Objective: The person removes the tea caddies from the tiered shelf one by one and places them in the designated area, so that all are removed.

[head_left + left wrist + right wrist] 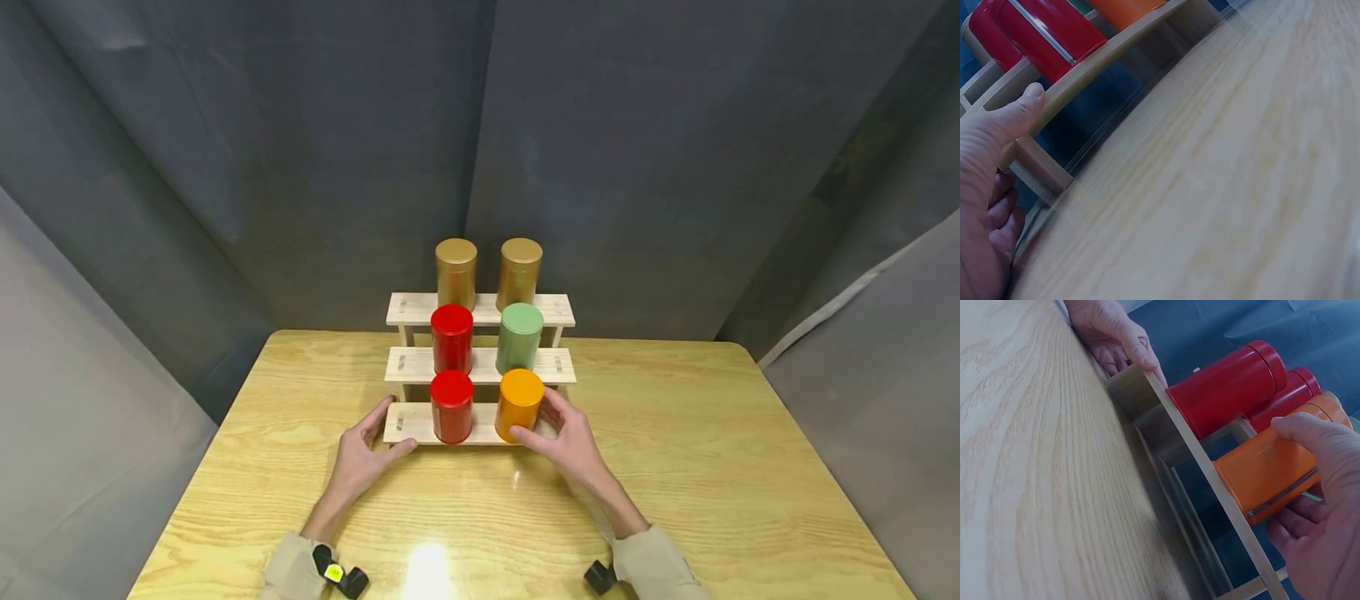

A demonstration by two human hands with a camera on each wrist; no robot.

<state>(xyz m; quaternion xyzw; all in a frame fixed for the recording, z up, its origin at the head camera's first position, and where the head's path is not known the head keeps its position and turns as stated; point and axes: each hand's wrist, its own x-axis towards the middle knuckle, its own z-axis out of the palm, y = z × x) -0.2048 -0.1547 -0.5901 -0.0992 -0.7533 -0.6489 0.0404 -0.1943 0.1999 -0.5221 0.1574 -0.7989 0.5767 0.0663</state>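
A three-step wooden rack (411,425) carries two canisters on each step. My left hand (360,460) grips the left end of its lowest step, with the thumb (1021,114) over the front edge. On that same step, my right hand (572,446) holds an orange canister (519,407) between thumb and fingers, its base at the board in the right wrist view. Left of it stands a red canister (452,408). The middle step bears another red canister (452,340) and a green canister (519,340). Two gold canisters (456,275) stand on top.
The rack stands on a light wooden table (675,467), near its back edge. Grey curtains (360,167) hang close behind the rack and along both sides. Small black devices (352,582) are worn at both wrists.
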